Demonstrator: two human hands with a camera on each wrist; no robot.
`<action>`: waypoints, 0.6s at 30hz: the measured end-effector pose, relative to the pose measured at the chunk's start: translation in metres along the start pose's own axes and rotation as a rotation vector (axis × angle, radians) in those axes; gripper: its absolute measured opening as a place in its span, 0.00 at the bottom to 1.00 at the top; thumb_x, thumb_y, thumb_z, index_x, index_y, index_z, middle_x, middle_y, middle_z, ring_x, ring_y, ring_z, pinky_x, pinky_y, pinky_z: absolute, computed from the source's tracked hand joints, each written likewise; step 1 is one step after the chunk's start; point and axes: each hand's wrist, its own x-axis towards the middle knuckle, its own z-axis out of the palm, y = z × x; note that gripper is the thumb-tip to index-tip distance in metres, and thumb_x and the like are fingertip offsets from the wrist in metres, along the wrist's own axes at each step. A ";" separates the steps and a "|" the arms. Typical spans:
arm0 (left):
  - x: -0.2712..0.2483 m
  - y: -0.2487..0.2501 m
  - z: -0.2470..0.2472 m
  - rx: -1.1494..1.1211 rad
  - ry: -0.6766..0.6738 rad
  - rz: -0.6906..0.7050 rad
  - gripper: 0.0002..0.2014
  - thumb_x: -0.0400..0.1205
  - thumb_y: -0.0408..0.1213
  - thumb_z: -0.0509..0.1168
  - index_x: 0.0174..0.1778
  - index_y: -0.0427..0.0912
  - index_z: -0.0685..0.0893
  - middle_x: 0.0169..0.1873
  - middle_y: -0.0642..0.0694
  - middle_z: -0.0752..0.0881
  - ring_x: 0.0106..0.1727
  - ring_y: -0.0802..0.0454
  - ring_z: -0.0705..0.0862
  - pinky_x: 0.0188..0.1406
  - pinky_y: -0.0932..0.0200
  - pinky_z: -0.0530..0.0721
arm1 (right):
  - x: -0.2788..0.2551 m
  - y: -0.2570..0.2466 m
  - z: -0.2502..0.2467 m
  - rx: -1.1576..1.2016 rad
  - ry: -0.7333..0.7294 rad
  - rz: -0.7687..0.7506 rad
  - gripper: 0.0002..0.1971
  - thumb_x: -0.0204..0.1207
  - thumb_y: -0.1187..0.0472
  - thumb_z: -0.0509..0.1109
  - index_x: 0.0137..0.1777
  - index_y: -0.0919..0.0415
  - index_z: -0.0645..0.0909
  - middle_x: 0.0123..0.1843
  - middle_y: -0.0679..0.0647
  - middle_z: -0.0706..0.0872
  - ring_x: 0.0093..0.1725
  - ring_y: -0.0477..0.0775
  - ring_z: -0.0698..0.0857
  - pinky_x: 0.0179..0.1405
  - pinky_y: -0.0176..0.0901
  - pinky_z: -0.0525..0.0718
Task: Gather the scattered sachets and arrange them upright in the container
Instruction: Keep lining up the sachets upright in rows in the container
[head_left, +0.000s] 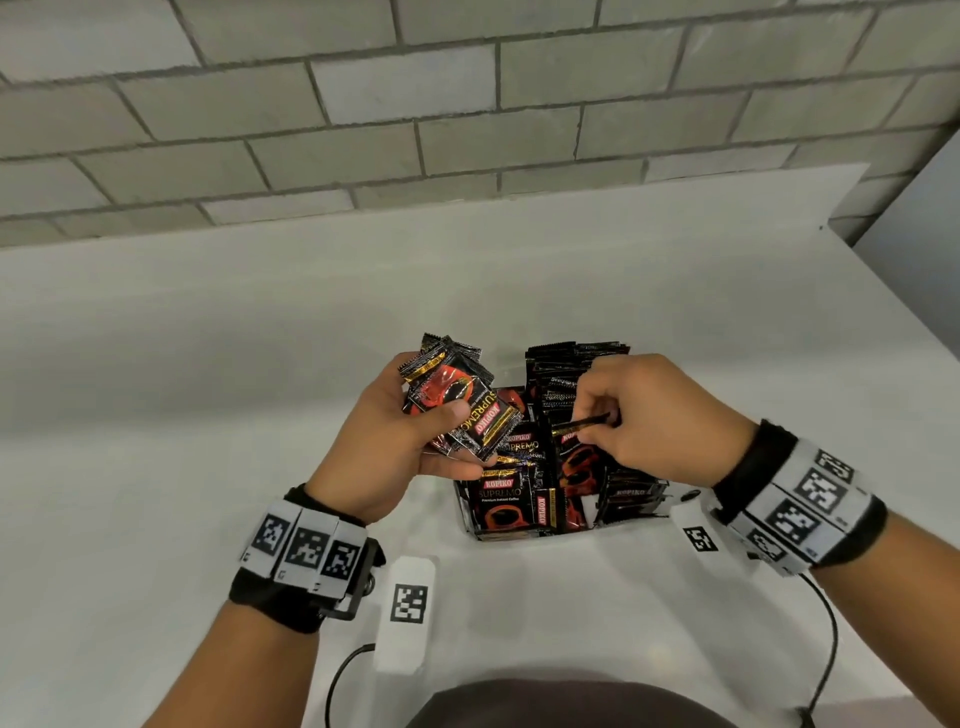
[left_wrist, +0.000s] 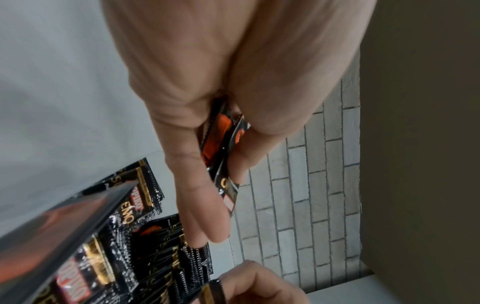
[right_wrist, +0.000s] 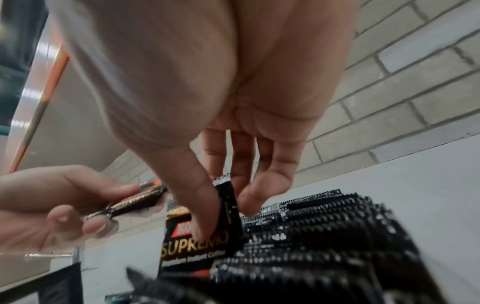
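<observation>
**Sachets in both hands over the box**

Grey brick wall (head_left: 363, 98) runs behind a white table (head_left: 182, 364), and a person stands at it with both forearms reaching in over the near edge. Each wrist wears a black band covered in black-and-white square markers, with thin black cables trailing off toward the body. Two more white marker tags (head_left: 410, 603) lie flat on the table just below the hands.

At the middle of the table sits the container (head_left: 470, 519), its walls hard to make out because it is packed with black, red and gold coffee sachets (head_left: 576, 364). Those along the far and right side stand upright on edge in a tight row, their crimped tops showing; several at the near left lean or lie with their printed faces up.

Left hand (head_left: 384, 441) is held just left of the container, thumb curled over a fanned bunch of sachets (head_left: 460, 397) that it grips against the fingers. Right hand (head_left: 654, 415) hovers over the container's upright row, thumb and fingertips pinching the top edge of a single sachet (right_wrist: 228, 207) that hangs down among the others.
</observation>
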 end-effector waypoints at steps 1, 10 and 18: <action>0.000 -0.001 0.000 0.003 0.002 0.001 0.20 0.83 0.25 0.70 0.70 0.41 0.77 0.56 0.34 0.90 0.40 0.25 0.92 0.33 0.42 0.93 | 0.000 0.001 0.002 -0.020 -0.011 0.003 0.09 0.70 0.62 0.82 0.38 0.49 0.84 0.40 0.40 0.81 0.41 0.39 0.81 0.46 0.45 0.85; 0.002 -0.004 0.000 -0.011 0.001 -0.010 0.21 0.83 0.25 0.70 0.71 0.41 0.76 0.57 0.34 0.89 0.41 0.25 0.92 0.31 0.45 0.93 | 0.001 0.004 0.006 -0.155 -0.080 0.005 0.12 0.69 0.48 0.82 0.47 0.43 0.82 0.42 0.39 0.79 0.47 0.40 0.74 0.46 0.45 0.80; 0.000 -0.005 0.008 -0.020 -0.003 -0.018 0.22 0.83 0.25 0.70 0.71 0.43 0.76 0.61 0.31 0.88 0.42 0.23 0.92 0.30 0.46 0.92 | 0.003 0.002 0.009 -0.054 -0.042 -0.071 0.03 0.75 0.47 0.77 0.45 0.43 0.87 0.41 0.39 0.84 0.48 0.39 0.77 0.50 0.43 0.81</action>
